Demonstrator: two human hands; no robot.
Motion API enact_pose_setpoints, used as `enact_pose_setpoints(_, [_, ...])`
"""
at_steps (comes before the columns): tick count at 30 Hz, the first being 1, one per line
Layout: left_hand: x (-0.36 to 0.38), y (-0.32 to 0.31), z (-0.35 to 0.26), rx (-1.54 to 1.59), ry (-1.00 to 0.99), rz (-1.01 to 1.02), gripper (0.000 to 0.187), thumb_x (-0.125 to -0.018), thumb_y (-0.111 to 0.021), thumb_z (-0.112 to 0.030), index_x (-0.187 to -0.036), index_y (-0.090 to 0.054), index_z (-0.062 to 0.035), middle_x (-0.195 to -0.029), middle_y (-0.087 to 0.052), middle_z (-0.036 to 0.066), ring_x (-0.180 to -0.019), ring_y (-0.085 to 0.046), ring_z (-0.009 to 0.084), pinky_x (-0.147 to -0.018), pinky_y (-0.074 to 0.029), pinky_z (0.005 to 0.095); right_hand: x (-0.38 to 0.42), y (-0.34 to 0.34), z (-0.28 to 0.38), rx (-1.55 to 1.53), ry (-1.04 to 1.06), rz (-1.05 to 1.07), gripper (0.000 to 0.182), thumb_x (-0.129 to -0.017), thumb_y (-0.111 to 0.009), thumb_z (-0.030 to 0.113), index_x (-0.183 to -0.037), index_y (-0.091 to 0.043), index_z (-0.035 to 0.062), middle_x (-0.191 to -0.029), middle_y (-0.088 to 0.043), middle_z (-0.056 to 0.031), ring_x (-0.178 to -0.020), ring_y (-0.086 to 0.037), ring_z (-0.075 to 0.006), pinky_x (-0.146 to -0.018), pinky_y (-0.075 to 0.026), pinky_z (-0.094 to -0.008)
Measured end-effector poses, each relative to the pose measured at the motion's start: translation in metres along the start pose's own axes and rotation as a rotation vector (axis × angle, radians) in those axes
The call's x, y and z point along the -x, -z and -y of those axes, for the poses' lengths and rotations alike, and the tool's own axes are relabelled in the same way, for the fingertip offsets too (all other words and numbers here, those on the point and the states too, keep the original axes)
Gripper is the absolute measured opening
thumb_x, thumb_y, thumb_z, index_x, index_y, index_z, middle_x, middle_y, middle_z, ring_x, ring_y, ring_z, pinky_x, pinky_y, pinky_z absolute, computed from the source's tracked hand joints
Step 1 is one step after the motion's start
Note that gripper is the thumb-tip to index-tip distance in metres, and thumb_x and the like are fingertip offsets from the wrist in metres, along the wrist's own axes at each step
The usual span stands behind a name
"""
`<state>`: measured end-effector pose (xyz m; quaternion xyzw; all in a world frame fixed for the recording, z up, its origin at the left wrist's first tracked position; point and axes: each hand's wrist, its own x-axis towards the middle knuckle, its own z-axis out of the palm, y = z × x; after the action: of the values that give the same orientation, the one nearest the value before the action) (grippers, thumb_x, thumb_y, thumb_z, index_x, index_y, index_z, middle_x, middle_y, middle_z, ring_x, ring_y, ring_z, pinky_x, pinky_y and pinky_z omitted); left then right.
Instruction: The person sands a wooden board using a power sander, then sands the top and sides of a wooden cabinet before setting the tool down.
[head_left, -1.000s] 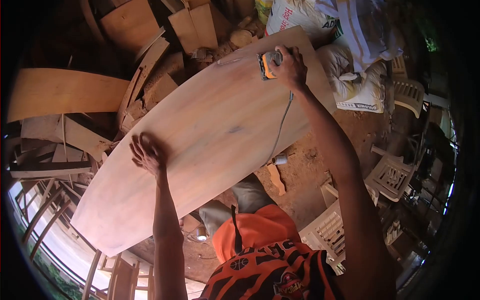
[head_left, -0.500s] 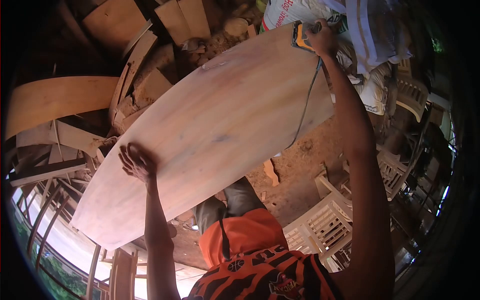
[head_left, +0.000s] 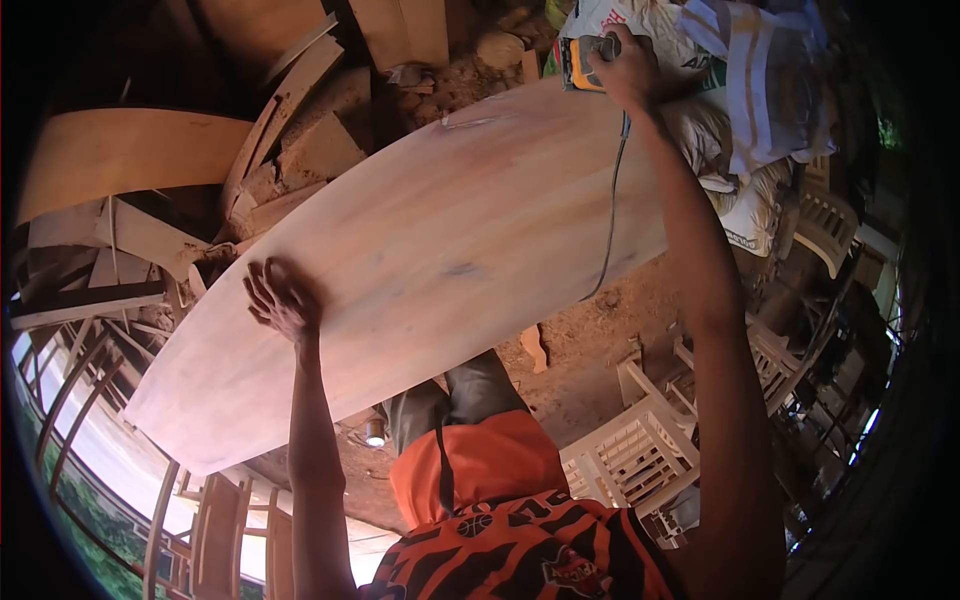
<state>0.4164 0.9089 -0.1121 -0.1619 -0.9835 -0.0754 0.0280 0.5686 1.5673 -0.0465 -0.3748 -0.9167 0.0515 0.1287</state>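
A large oval wooden board [head_left: 430, 250] lies in front of me, pale with darker streaks. My left hand [head_left: 284, 300] rests on its left part with fingers spread. At the board's far right end, my right hand [head_left: 625, 68] is wrapped round a yellow and black power sander [head_left: 583, 62]. The sander's cord [head_left: 613, 200] hangs from it across the board and over the near edge. Whether the sander's base touches the board is hard to make out.
Scrap wood [head_left: 320, 150] is piled beyond the board at the left, near a curved panel [head_left: 130, 155]. White sacks [head_left: 745, 215] stand at the right. A slatted wooden chair [head_left: 635, 455] and a small wood offcut [head_left: 535, 348] are on the near side.
The sander and my right hand have moved left along the board's far end, toward its far edge. My left hand stays spread on the board. The view has shifted slightly.
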Motion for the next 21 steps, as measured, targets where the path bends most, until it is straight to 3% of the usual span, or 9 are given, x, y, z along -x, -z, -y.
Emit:
enact_pose_setpoints(10, [0.001, 0.002, 0.000, 0.047, 0.011, -0.001, 0.053, -0.105, -0.055, -0.040, -0.156, -0.051, -0.0285, -0.173, -0.037, 0.003, -0.162, -0.026, 0.0324, -0.122, -0.018, 0.0688, 0.054, 0.012, 0.165, -0.040, 0.071, 0.103, 0.044, -0.086, -0.078, 0.033, -0.127, -0.066, 0.0236, -0.113, -0.063, -0.0150, -0.107, -0.067, -0.0402, -0.086, -0.058, -0.0521])
enact_pose_setpoints(12, [0.001, 0.002, -0.001, 0.062, 0.028, -0.007, 0.052, -0.104, -0.058, -0.039, -0.155, -0.051, -0.0304, -0.172, -0.038, 0.002, -0.162, -0.027, 0.0321, -0.123, -0.018, 0.0688, 0.066, 0.007, 0.197, -0.090, 0.104, 0.107, 0.045, -0.084, -0.079, 0.035, -0.126, -0.067, 0.0227, -0.125, -0.063, -0.0145, -0.110, -0.067, -0.0415, -0.087, -0.060, -0.0534])
enact_pose_setpoints(16, [0.001, 0.003, 0.000, 0.127, 0.059, -0.013, 0.052, -0.102, -0.061, -0.035, -0.153, -0.054, -0.0326, -0.172, -0.037, 0.002, -0.162, -0.026, 0.0297, -0.125, -0.017, 0.0678, 0.096, 0.002, 0.262, -0.137, 0.191, 0.113, 0.040, -0.086, -0.078, 0.030, -0.124, -0.067, 0.0222, -0.122, -0.061, -0.0123, -0.111, -0.066, -0.0386, -0.084, -0.060, -0.0524])
enact_pose_setpoints(21, [0.006, 0.011, 0.003, 0.276, 0.088, 0.015, 0.070, -0.092, -0.070, -0.025, -0.157, -0.048, -0.0337, -0.173, -0.034, -0.003, -0.163, -0.024, 0.0263, -0.128, -0.010, 0.0651, 0.143, -0.003, 0.356, -0.181, 0.242, 0.142, 0.040, -0.087, -0.077, 0.030, -0.125, -0.067, 0.0211, -0.122, -0.062, -0.0143, -0.109, -0.067, -0.0408, -0.085, -0.059, -0.0537])
